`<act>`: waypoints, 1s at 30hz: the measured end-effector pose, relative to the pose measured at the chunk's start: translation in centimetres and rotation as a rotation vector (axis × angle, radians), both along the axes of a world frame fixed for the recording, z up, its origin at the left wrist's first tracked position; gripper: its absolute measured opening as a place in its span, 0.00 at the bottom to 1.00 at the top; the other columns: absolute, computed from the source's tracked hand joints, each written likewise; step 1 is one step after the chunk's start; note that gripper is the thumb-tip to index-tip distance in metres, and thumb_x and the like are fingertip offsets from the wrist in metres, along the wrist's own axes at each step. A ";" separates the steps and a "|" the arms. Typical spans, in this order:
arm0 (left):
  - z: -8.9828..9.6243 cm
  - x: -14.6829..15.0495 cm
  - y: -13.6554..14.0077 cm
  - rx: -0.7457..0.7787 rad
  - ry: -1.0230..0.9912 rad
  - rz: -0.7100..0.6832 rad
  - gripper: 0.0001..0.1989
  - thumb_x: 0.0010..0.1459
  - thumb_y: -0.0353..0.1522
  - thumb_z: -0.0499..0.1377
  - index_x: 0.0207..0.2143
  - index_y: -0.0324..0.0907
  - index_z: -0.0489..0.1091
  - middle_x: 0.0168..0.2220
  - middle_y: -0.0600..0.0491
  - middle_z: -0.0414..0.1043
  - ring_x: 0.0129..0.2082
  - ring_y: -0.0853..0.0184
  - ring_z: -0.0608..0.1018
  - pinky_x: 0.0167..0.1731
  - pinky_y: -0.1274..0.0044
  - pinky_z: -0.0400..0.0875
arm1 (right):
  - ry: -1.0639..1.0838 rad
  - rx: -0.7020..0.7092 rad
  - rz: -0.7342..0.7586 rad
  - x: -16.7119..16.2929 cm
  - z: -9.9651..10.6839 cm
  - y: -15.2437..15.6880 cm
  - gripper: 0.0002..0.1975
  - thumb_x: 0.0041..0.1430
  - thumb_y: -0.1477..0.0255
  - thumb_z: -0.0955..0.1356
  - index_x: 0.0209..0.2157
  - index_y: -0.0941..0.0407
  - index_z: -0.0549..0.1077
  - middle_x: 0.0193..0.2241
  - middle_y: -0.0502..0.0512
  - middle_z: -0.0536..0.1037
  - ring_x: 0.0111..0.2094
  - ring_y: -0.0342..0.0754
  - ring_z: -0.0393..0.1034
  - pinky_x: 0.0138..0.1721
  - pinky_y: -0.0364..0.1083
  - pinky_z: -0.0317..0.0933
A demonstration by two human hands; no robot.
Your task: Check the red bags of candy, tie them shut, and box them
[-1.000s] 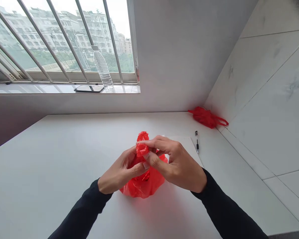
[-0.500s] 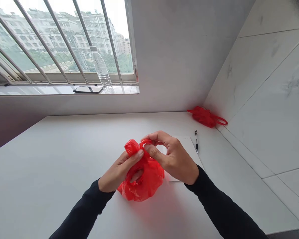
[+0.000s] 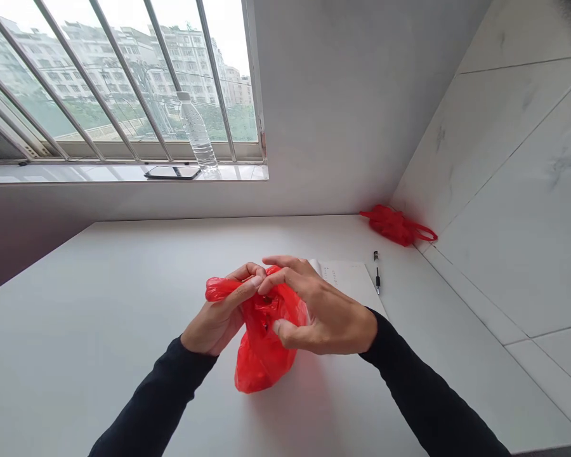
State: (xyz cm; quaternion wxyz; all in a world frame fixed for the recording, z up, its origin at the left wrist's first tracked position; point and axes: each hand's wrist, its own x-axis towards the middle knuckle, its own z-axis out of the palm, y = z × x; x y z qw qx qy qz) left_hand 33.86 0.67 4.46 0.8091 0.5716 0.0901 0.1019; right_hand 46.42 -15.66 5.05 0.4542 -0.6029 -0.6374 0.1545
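Observation:
A thin red plastic bag [image 3: 264,365] is bunched up above the white table. My left hand [image 3: 223,320] pinches its gathered top between thumb and fingers, and a crumpled red end sticks out to the left. On the other side, my right hand [image 3: 328,317] reaches over the bag's opening with thumb and fingers spread apart. Its index fingertip comes close to the left fingertips; whether they touch is unclear. Something small and dark shows in the folds of the opening, too little to name.
Beneath and behind my right hand lies an open notebook [image 3: 354,279], with a black pen [image 3: 377,274] beside it. Another red plastic bag [image 3: 393,225] rests in the table's back right corner. On the windowsill are a clear bottle [image 3: 197,133] and a phone-like dark slab [image 3: 171,172].
The right thumb and fingers have parted from the red loop they pinched and spread over the opening. My left hand still grips the bag, whose gathered end now points left.

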 end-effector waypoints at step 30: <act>-2.0 0.2 1.5 1.262 -0.272 0.302 0.12 0.66 0.25 0.55 0.48 0.46 0.70 0.44 0.51 0.71 0.43 0.67 0.75 0.43 0.75 0.72 | 0.621 -0.209 0.156 2.5 -4.7 3.6 0.17 0.69 0.59 0.64 0.48 0.55 0.74 0.34 0.51 0.75 0.34 0.44 0.68 0.37 0.44 0.64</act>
